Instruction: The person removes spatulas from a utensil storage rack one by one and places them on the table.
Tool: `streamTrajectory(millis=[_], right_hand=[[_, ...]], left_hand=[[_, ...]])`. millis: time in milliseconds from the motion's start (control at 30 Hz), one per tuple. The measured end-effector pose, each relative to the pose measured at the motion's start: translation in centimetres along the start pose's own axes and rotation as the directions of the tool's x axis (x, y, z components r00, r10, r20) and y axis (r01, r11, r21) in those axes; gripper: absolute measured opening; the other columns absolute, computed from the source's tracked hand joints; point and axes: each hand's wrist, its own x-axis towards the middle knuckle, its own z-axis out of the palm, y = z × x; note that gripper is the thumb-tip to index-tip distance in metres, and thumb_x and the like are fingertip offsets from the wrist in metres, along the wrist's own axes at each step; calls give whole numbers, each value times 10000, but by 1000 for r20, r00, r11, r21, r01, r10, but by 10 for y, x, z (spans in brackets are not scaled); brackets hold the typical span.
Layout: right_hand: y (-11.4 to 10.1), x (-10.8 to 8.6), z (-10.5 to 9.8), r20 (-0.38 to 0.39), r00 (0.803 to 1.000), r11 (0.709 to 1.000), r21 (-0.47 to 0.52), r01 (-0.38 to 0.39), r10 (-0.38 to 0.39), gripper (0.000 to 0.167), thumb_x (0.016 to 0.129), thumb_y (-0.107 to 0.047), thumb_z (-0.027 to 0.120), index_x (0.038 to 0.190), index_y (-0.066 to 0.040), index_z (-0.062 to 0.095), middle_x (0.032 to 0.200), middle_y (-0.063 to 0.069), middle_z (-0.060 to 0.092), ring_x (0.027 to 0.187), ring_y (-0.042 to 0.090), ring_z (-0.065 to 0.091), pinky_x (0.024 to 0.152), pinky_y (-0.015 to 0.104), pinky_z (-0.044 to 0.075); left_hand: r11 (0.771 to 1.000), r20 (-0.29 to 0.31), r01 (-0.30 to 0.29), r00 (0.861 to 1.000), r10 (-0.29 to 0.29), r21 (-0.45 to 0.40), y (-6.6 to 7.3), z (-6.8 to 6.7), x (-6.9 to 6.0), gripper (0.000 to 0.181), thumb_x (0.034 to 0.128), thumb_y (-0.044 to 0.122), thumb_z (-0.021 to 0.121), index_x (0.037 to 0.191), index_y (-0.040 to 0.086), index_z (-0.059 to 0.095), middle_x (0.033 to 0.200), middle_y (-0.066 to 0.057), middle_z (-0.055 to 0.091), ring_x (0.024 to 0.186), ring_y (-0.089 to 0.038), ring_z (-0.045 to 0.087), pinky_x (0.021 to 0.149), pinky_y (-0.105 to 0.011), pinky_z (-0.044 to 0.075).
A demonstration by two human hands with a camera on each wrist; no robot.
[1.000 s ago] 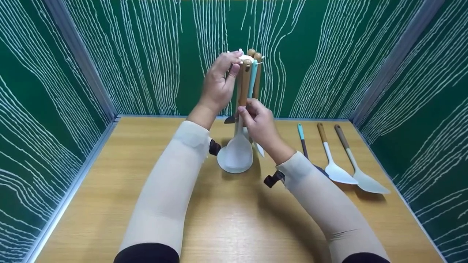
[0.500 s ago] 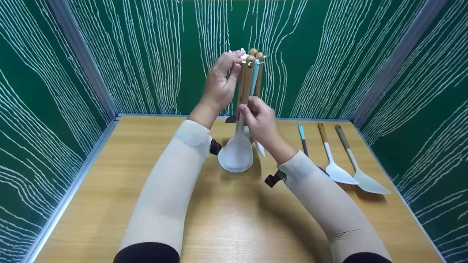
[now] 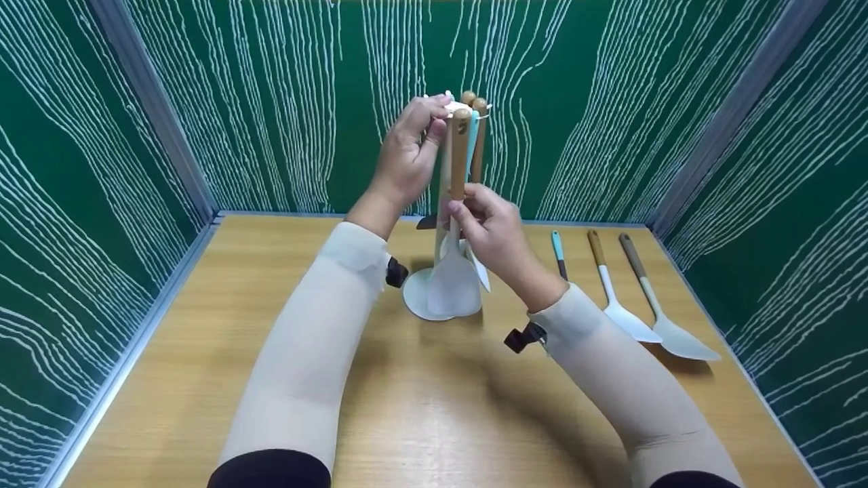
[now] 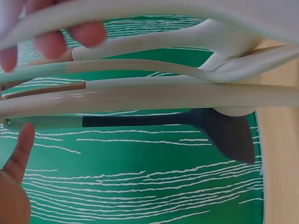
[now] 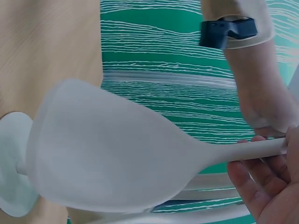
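Observation:
A white utensil stand, with a round base [image 3: 417, 295] and a hooked top [image 3: 458, 107], stands toward the back of the table. My left hand [image 3: 410, 149] grips its top, fingers over it and thumb at the side. My right hand [image 3: 491, 224] pinches a turner with a wooden handle and white head [image 3: 454, 288] just below the handle. The turner is upright in front of the post, handle end up by the hooks; whether it hangs on one I cannot tell. Behind it hang other utensils, among them a dark turner [image 4: 229, 135] with a teal handle.
Three more utensils lie in a row at the table's right: one teal-handled [image 3: 557, 247], partly hidden by my right arm, a wooden-handled white turner [image 3: 627, 318] and a grey-handled turner [image 3: 685, 339]. Green walls with white lines enclose the table [image 3: 271, 285].
The turner has turned about its handle and its head has swung right, uncovering more of the stand's base. My right hand has shifted slightly right and down. The left hand stays at the stand's top.

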Motion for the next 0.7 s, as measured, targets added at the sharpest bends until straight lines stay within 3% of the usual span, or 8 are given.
streamTrajectory(millis=[200,400,467,567,700], right_hand=[[-10,4,-24,-59,998,1000,-1,-15,15,277,1154,-167,677,1321,44,744,1041,204,796,855,295,779,697,284,690],[-17,12,-56,-114,993,989,-142,-31,14,286,1162,-218,676,1307,14,759,1119,113,724,980,160,682,803,196,645],[-20,16,-67,-127,991,991,-123,-49,33,293,1167,-236,667,1333,-12,756,1140,68,699,1016,167,694,816,235,675],[-24,23,-84,-153,984,993,-65,-98,87,301,1171,-264,658,1375,-66,755,1120,8,675,1000,182,714,730,291,698],[-22,32,-105,-209,966,986,-36,-163,153,331,1168,-281,659,1435,-111,753,1109,-13,677,991,179,698,713,270,691]], left_hand=[[1000,14,5,1000,-6,19,2,1,-1,295,1224,303,497,1397,126,659,1678,-78,607,1637,-163,507,1348,-257,382],[1000,18,15,1000,-16,23,2,1,-1,303,1227,308,495,1412,132,657,1696,-76,591,1646,-162,493,1355,-246,364],[1000,10,14,1000,-14,25,2,1,-2,303,1227,303,495,1413,128,657,1698,-72,591,1643,-163,497,1350,-237,369],[1000,-2,6,1000,-6,23,1,1,-2,297,1227,288,499,1411,117,657,1693,-81,595,1637,-172,505,1339,-227,382],[1000,-2,4,1000,-4,10,1,2,-3,295,1227,289,497,1405,114,654,1691,-90,595,1638,-174,503,1339,-222,377]])
